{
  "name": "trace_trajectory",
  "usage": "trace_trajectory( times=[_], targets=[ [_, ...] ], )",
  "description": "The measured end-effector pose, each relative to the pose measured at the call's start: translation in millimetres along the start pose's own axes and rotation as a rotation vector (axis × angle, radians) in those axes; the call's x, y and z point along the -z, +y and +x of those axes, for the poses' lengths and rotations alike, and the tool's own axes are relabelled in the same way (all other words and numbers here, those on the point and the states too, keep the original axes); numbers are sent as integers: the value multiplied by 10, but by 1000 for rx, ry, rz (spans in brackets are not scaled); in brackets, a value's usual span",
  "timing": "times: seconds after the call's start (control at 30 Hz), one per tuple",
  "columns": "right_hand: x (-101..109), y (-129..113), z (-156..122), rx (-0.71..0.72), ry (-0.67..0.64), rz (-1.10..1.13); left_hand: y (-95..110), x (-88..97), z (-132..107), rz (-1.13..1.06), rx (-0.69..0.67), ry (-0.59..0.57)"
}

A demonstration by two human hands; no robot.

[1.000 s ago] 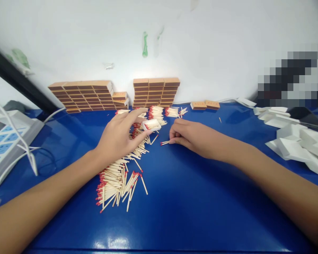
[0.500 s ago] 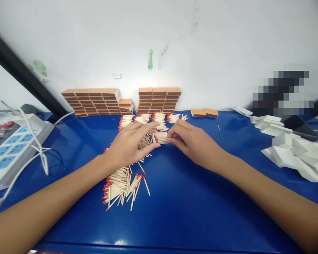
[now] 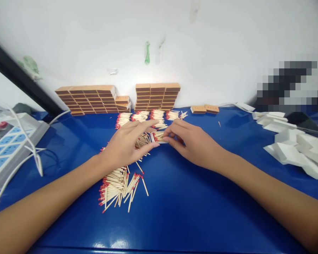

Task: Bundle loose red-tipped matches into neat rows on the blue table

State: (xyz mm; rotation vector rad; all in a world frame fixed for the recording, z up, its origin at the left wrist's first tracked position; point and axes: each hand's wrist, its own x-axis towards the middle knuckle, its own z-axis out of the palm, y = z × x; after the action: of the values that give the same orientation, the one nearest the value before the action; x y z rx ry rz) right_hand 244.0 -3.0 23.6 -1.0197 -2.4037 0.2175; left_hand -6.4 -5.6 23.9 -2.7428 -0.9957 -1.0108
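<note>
A small white matchbox tray (image 3: 152, 138) lies on the blue table, with red-tipped matches (image 3: 158, 135) inside. My left hand (image 3: 128, 143) spreads its thumb and fingers around the tray's left end, the thumb close to its near edge. At the right end, my right hand (image 3: 188, 139) has thumb and fingers pinched on the ends of matches in the tray. Beneath and beside my left hand spreads a heap of loose matches (image 3: 115, 183), partly hidden by it. Beyond the hands are several bunches of matches (image 3: 157, 116) in a row.
Stacked matchboxes (image 3: 87, 98) stand against the wall, with a second stack (image 3: 157, 95) beside them. Two matchboxes (image 3: 198, 109) lie farther right. White folded trays (image 3: 302, 148) pile up at the right. A power strip (image 3: 9, 148) with white cables is at the left.
My right fingertips have shifted slightly left over the tray, onto the match ends. My left hand keeps its place around the tray. The whole view has moved a little.
</note>
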Motion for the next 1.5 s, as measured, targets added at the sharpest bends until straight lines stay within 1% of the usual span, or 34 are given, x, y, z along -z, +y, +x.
trace_trajectory(
  times=[0.1,0.17,0.23,0.33,0.43,0.53,0.8,0.93,1.07,1.27,1.5],
  targets=[
    [29,33,8,9,135,-33,-6,9,4,52,-1,46],
    [51,84,17,8,221,-95,-18,17,9,93,50,91],
    [62,136,25,9,253,-161,-35,27,18,119,121,142],
    [48,163,28,25,177,-194,-64,40,33,133,181,189],
    [7,124,19,52,57,-164,-83,48,39,159,183,204],
    [-32,68,1,58,-9,-144,-88,52,36,178,182,222],
    [-113,-142,-83,112,-84,-50,-87,59,32,167,184,226],
    [-173,-209,-104,88,-133,-37,-87,59,29,167,168,224],
    [-179,-200,-87,41,-166,-2,-91,60,29,169,177,221],
    [-145,-172,-73,-22,-154,-7,-91,44,35,177,166,222],
    [-114,-89,-45,1,-197,8,-70,46,39,169,162,217]
  ],
)
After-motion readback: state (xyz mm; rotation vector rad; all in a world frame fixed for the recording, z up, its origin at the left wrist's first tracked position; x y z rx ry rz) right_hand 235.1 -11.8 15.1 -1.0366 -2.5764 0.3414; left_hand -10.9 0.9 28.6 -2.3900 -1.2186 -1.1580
